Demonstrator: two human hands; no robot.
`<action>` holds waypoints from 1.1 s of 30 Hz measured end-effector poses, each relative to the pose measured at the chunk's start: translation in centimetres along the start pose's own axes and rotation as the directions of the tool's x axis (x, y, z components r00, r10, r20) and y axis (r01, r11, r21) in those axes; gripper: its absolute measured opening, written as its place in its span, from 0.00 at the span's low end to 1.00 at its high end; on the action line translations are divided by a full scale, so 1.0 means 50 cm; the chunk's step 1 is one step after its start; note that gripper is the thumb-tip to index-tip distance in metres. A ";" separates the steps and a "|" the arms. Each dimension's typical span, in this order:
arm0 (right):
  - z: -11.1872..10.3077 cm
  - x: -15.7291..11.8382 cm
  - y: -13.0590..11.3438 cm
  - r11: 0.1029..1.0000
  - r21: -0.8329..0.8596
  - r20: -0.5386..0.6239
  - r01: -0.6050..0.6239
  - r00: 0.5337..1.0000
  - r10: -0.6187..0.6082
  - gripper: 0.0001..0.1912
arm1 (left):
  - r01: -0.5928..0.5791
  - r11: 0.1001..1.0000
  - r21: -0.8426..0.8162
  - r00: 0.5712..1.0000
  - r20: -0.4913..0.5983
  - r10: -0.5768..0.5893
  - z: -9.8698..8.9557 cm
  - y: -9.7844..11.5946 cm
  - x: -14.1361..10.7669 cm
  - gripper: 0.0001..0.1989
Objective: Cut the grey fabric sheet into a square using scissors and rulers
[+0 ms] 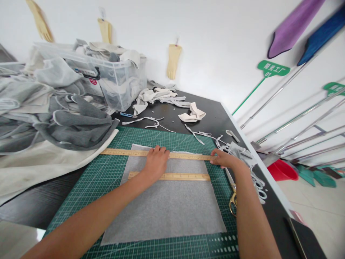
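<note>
A grey cloth panel (167, 208) lies flat on a green cutting mat (88, 194). Across its far edge runs a long wooden ruler (183, 155); a shorter wooden ruler (185, 176) lies on the cloth nearer to me. My left hand (157, 160) is closed, its bent fingers pressing down on the long ruler near the middle. At that ruler's right end, my right hand (222, 159) pinches it between thumb and fingers, just past the cloth's edge. Gold-handled scissors (233, 201) lie beside my right forearm, partly hidden by it.
Heaped grey and white fabric (81, 122) crowds the left side, before a clear plastic bin (121, 86) stuffed with cloth. Scraps (159, 96) and cut strips (153, 122) lie on the black table (207, 104) behind the mat. A blue cutter (128, 115) rests near the bin.
</note>
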State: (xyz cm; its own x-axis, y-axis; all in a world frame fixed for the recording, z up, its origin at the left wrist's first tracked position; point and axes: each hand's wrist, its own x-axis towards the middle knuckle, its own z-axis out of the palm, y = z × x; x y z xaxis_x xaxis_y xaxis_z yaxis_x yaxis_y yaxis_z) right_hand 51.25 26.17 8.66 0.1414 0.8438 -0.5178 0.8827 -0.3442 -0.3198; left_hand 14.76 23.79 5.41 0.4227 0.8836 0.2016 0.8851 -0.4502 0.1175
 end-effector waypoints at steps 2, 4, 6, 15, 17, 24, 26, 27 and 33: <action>0.000 0.000 -0.001 1.000 0.007 0.007 0.000 1.000 0.000 0.17 | 0.005 1.000 -0.009 1.000 0.000 -0.005 -0.002 0.001 0.000 0.13; 0.001 0.000 -0.001 1.000 0.015 0.013 -0.003 1.000 0.003 0.16 | 0.015 1.000 -0.016 1.000 0.008 -0.015 -0.004 0.002 -0.001 0.13; 0.001 0.002 0.002 1.000 0.023 0.016 -0.010 1.000 0.010 0.17 | 0.024 1.000 -0.018 1.000 0.012 -0.024 -0.005 0.003 -0.001 0.12; -0.014 0.022 0.085 0.988 0.056 -0.041 -0.146 0.988 0.148 0.29 | -0.002 1.000 0.014 1.000 -0.020 0.002 0.011 -0.002 0.002 0.11; -0.017 0.030 0.107 0.982 0.077 -0.053 -0.173 0.983 0.177 0.31 | -0.004 1.000 0.014 1.000 -0.026 0.005 0.014 -0.003 0.002 0.11; -0.011 0.051 0.131 0.965 0.156 -0.031 -0.211 0.975 0.218 0.26 | -0.003 1.000 0.005 1.000 -0.022 0.004 0.008 -0.001 -0.001 0.10; -0.010 0.058 0.134 0.961 0.176 -0.024 -0.213 0.975 0.221 0.24 | -0.001 1.000 0.001 1.000 -0.011 0.001 0.005 0.000 0.000 0.10; -0.010 0.061 0.136 0.959 0.187 -0.021 -0.214 0.975 0.222 0.24 | 0.002 1.000 0.001 1.000 -0.010 -0.002 0.004 0.000 0.000 0.09; -0.011 0.071 0.147 0.946 0.234 -0.022 -0.225 0.971 0.236 0.25 | 0.004 1.000 0.000 1.000 -0.017 -0.004 -0.002 0.000 -0.001 0.10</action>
State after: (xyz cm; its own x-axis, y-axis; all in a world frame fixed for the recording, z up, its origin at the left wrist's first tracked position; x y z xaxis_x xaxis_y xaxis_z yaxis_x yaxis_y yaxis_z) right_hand 58.50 26.85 4.88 0.3558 0.7475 -0.5610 0.6981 -0.6117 -0.3722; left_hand 14.73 23.73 5.49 0.4158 0.8830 0.2176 0.8869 -0.4467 0.1180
